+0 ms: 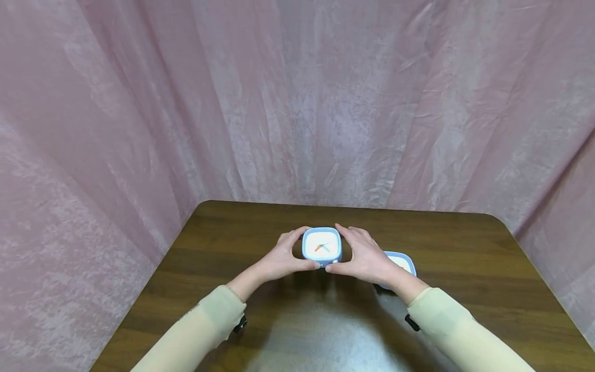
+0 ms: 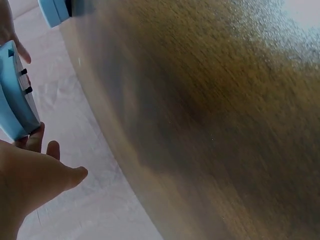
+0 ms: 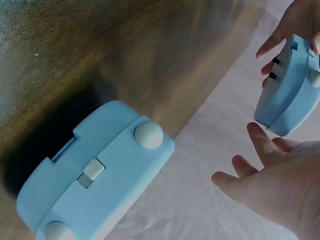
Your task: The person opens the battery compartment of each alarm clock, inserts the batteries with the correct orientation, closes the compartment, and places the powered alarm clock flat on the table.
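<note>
A small light-blue alarm clock with a white face and orange and blue hands is held raised over the table, its face toward the head camera. My left hand grips its left side between fingers and thumb. On the opposite side my right hand does the same, the two thumbs almost meeting at the lower edge. Two black knobs show on the clock's back in the right wrist view. A second light-blue clock stands by my right wrist; in the head view the forearm partly covers it.
A dark brown wooden table with rounded far corners lies beneath my hands. Pink curtains hang behind it and at both sides. Light reflects off the near part of the tabletop.
</note>
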### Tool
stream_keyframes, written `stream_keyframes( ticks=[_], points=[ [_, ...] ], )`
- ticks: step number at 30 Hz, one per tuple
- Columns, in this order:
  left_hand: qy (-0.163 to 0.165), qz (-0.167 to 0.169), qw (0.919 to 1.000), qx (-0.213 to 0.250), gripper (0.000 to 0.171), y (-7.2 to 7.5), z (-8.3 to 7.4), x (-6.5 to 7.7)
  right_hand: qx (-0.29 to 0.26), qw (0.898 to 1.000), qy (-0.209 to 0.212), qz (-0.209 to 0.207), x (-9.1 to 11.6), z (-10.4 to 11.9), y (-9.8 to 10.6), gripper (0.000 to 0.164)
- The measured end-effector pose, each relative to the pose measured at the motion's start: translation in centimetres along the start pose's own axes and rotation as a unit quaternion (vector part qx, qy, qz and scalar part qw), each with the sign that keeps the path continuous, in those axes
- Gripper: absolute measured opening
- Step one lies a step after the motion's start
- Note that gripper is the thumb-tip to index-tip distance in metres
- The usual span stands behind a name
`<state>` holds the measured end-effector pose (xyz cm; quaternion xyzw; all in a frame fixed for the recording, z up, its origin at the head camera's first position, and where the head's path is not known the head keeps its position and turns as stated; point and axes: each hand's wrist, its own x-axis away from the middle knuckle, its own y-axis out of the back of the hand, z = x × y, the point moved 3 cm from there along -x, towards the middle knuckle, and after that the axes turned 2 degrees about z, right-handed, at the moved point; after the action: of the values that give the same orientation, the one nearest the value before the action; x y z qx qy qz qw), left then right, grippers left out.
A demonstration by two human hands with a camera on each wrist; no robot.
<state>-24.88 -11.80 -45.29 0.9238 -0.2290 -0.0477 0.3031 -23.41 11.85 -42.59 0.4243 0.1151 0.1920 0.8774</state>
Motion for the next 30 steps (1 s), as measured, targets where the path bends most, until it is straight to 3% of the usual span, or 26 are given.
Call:
stream_keyframes(
  ticks=[11,21,26,30],
  points=[
    [-0.013,-0.002,0.9994,-0.034,0.095,-0.5,0.7,-0.4,0.014,1.000,-0.005,-0.012,-0.5,-0.1,-0.6,0.104],
    [-0.014,0.013,0.9987,-0.046,0.093,-1.0,1.1,-0.2,0.010,0.999,-0.041,0.005,-0.7,-0.7,-1.6,0.100],
    [-0.008,0.022,0.9977,-0.063,0.095,-1.2,1.0,-0.3,0.038,0.999,-0.019,0.009,-0.7,-0.8,-1.9,0.105],
    [-0.004,0.028,0.9942,-0.104,0.099,-1.5,1.1,-0.3,0.061,0.998,0.010,0.003,-0.7,-1.1,-2.3,0.098]
  ],
)
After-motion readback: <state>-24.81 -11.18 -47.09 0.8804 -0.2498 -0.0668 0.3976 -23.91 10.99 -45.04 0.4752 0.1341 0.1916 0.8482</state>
